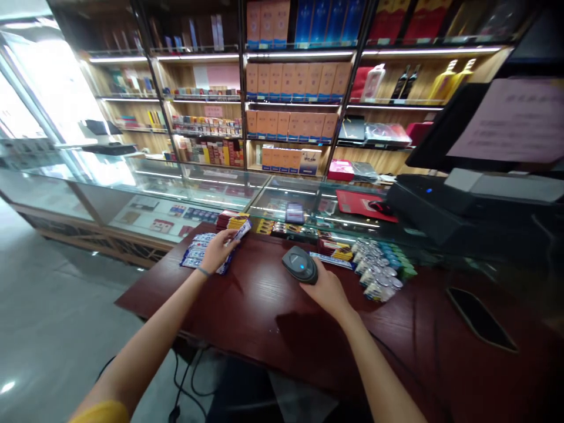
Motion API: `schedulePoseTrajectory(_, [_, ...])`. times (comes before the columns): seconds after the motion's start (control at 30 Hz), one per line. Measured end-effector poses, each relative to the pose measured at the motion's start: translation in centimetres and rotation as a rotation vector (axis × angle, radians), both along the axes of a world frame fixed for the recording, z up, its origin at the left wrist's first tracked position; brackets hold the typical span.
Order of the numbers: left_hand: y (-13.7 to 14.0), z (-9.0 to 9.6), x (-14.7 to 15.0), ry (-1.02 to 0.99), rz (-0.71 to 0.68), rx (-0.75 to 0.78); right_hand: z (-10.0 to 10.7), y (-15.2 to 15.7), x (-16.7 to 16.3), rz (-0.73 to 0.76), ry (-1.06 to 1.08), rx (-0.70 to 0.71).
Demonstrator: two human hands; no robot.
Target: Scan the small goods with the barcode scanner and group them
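My right hand [329, 289] is wrapped round a dark grey barcode scanner [298, 262], held above the brown table with a blue light on its top. At the left, my left hand [217, 251] pinches one end of a small blue-and-white packet [243, 230]. Under and beside that hand lie several similar blue-and-white packets [192, 252]. A pile of yellow-and-red packets [232, 220] sits just behind it. Past the scanner, a long blue-and-white strip [332, 260] rests on the table, partly behind my right hand.
Rows of small silver-topped packages [374, 273] stand right of the scanner, beside yellow packets [341, 251]. A phone [481, 317] lies at the right. A glass display counter [211, 185] borders the far side, with a dark machine [432, 205] on it. Cables [185, 376] hang below the table.
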State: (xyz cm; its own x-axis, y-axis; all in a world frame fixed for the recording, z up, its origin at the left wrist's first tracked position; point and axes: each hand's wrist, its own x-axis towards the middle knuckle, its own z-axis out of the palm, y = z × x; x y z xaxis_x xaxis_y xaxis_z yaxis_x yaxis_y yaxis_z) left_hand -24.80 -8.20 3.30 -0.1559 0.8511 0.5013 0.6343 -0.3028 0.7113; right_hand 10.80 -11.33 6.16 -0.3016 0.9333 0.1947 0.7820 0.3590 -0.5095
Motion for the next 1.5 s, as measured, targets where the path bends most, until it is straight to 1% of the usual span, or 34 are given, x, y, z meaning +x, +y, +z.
schedulePoseTrajectory(0.07, [-1.4,-0.2,-2.9,0.213,0.024,0.039,-0.2,0.2,-1.1,0.033,0.015,0.000])
schedulePoseTrajectory(0.13, [-2.8,-0.5,-5.4,0.362,0.025,0.042,-0.4,0.2,-2.2,0.065,0.036,-0.004])
schedulePoseTrajectory(0.23, [-4.6,-1.3,-8.3,0.518,0.011,-0.004,-0.6,0.2,-3.6,0.093,0.040,-0.033])
schedulePoseTrajectory(0.33, [-5.6,-2.2,-10.2,0.625,-0.017,-0.056,-0.5,0.2,-4.8,0.111,0.029,-0.056])
schedulePoseTrajectory(0.5, [-5.8,-3.4,-11.5,0.677,-0.057,-0.127,-0.5,0.1,-5.9,0.129,0.039,-0.060])
schedulePoseTrajectory(0.73, [-5.4,-4.1,-12.0,0.576,-0.083,-0.129,-0.4,0.0,-5.9,0.122,0.050,-0.079])
schedulePoseTrajectory(0.83, [-5.4,-4.1,-12.0,0.578,-0.090,-0.127,-0.2,0.0,-5.8,0.113,0.045,-0.071])
schedulePoseTrajectory(0.97, [-5.4,-3.6,-10.8,0.592,-0.068,-0.112,0.0,-0.2,-5.4,0.091,0.011,-0.055])
schedulePoseTrajectory(1.07, [-5.2,-3.0,-8.9,0.599,-0.036,-0.093,-0.1,-0.2,-4.7,0.080,0.003,-0.036])
schedulePoseTrajectory(1.17, [-4.6,-2.7,-6.5,0.588,-0.056,-0.076,-0.4,0.0,-3.5,0.057,0.008,-0.012])
schedulePoseTrajectory(1.33, [-2.3,-2.8,-1.5,0.531,-0.131,-0.024,-0.7,0.1,-0.5,-0.001,0.044,-0.007])
schedulePoseTrajectory(1.5, [0.3,-2.8,5.2,0.483,-0.249,0.028,-0.9,-0.2,3.2,-0.101,0.073,-0.003])
